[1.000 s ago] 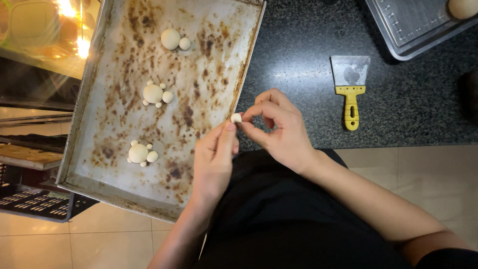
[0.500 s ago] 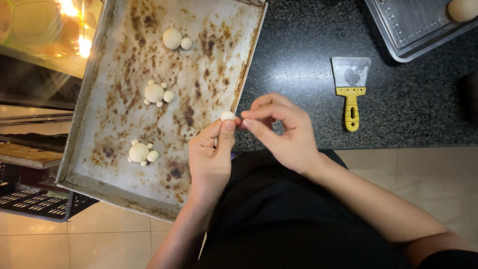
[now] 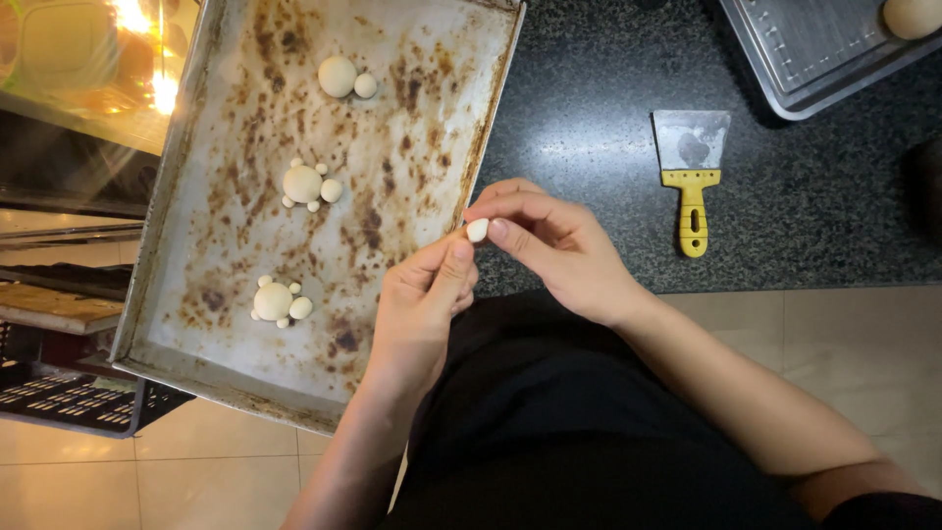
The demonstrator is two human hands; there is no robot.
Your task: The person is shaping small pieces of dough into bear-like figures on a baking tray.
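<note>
A tiny white dough piece (image 3: 477, 231) is pinched between the fingertips of my left hand (image 3: 424, 304) and my right hand (image 3: 559, 247), just over the right rim of a large stained baking tray (image 3: 412, 59). On the tray lie three dough figures, each a round ball with smaller balls stuck to it: one at the top (image 3: 343, 78), one in the middle (image 3: 306, 184), one near the bottom left (image 3: 278, 301).
A yellow-handled metal scraper (image 3: 691, 167) lies on the dark speckled counter (image 3: 589, 128) to the right. Another metal tray (image 3: 814, 49) with a dough ball (image 3: 911, 15) sits at the top right. Oven racks (image 3: 59, 304) are at the left, above a tiled floor.
Both hands have kept working the small dough piece between the fingertips, shifting slightly; the piece now sits up between the left thumb and right fingers. The tray's figures are unchanged.
</note>
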